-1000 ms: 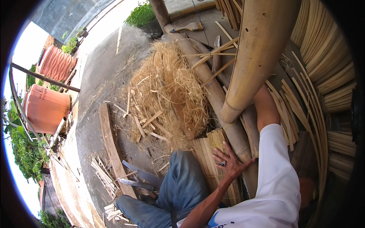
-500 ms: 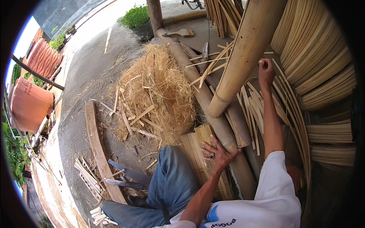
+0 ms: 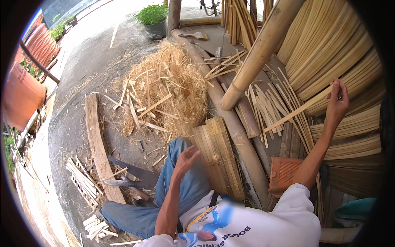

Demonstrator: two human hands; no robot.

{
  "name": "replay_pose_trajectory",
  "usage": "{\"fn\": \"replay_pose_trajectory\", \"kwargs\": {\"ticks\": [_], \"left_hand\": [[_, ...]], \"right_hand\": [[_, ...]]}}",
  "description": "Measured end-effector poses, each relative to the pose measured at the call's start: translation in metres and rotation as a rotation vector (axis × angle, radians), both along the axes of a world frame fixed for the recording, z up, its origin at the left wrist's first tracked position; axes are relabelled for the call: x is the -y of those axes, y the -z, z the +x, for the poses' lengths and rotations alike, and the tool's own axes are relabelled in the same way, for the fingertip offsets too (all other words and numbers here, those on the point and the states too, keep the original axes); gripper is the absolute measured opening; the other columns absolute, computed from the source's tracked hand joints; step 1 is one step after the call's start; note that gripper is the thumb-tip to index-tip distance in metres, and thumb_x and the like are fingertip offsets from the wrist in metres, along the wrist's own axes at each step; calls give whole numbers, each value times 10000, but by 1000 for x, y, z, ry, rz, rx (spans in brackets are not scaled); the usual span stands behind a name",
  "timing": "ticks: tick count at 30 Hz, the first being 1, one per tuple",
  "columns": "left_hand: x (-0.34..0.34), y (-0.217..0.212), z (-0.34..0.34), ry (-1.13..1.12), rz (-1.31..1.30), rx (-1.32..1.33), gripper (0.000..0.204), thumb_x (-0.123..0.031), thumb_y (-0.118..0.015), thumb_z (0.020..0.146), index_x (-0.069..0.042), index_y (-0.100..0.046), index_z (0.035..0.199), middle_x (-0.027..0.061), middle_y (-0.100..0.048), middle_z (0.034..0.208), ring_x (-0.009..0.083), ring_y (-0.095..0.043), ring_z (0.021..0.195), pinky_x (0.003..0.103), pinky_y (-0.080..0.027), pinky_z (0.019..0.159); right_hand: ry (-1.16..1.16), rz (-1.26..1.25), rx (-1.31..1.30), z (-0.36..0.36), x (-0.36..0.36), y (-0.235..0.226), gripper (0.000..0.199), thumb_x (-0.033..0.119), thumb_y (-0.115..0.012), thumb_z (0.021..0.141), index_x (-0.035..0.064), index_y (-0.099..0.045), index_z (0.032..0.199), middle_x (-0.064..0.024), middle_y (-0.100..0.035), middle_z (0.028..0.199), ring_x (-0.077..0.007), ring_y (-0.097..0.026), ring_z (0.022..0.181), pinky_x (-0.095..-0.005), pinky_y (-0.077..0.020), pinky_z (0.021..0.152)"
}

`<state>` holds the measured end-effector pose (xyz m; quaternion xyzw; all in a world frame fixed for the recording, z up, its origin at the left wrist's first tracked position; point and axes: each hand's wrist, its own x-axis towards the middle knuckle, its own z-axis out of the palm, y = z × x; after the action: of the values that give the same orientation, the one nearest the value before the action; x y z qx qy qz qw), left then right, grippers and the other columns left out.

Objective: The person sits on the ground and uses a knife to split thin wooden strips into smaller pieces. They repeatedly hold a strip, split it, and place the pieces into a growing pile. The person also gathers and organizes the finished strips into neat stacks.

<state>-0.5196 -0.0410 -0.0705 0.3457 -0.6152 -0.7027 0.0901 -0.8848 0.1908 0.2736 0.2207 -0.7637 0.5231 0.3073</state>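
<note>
My right hand (image 3: 338,101) is closed on one end of a long, flat bamboo strip (image 3: 298,109), which slants down and left over several loose pale strips (image 3: 263,105). Beside it on the right stand dense stacks of upright bamboo strips (image 3: 325,53). My left hand (image 3: 187,159) is above my bent knee, fingers extended and apart, with nothing in it. Close to that hand lies a flat panel of bamboo slats (image 3: 218,154) bound with thin yellowish ties.
A thick bamboo pole (image 3: 259,57) slants up from a horizontal bamboo beam (image 3: 247,158). Left are a heap of shavings (image 3: 177,84), a wooden plank (image 3: 98,144), and a dark blade (image 3: 133,171). An orange-brown tile (image 3: 284,175) lies by my right forearm; a brush (image 3: 197,36) rests farther off.
My left hand has left the slat panel and beam, moving left over my knee. My right hand has moved right and nearer, bringing the long strip into plain view. The camera view has shifted.
</note>
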Motion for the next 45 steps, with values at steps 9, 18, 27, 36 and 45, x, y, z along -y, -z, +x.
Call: {"fn": "replay_pose_trajectory", "kwargs": {"ticks": [9, 18, 27, 36, 45], "left_hand": [[6, -31, 128, -64, 264, -207, 421, -426, -642, 984, -23, -706, 1085, 52, -729, 925, 126, -679, 877, 277, -538, 838], [26, -66, 232, -1234, 347, -775, 636, -424, -580, 1018, -43, -377, 1486, 155, -613, 1317, 217, -642, 1108, 363, -540, 942], [-12, -20, 361, -1866, -58, -563, 358, -241, -440, 1088, -9, -458, 1360, 66, -628, 925, 153, -645, 849, 309, -573, 758], [-62, -69, 465, -2418, -368, -630, 339, -206, -403, 1095, -68, -403, 1405, 24, -508, 848, 105, -515, 684, 277, -503, 625], [-137, -33, 519, -2635, -234, -799, 352, -143, -463, 1071, -118, -394, 1416, 74, -541, 980, 149, -528, 813, 322, -504, 770]], "right_hand": [[-796, -257, 338, 124, 149, 65, 314, 163, -600, 1022, -31, -616, 1269, -86, -671, 1106, -82, -596, 853, -240, -561, 821], [-1411, -3, 1212, 449, 288, 253, 211, 96, -548, 1032, -57, -599, 1169, -108, -662, 1002, -154, -686, 853, -319, -643, 843], [-1562, 745, 1620, 592, 234, 351, 322, 273, -530, 1056, -23, -597, 1162, -107, -652, 1008, -181, -667, 922, -339, -606, 827], [-2421, 1138, -325, 781, 162, 422, 294, 200, -557, 967, 23, -596, 1199, -134, -675, 1136, -297, -667, 1003, -450, -496, 888], [-2472, 1149, -779, 867, 120, 481, 237, 200, -555, 953, 123, -626, 1166, -114, -677, 1104, -295, -645, 1073, -530, -350, 1058]]}}
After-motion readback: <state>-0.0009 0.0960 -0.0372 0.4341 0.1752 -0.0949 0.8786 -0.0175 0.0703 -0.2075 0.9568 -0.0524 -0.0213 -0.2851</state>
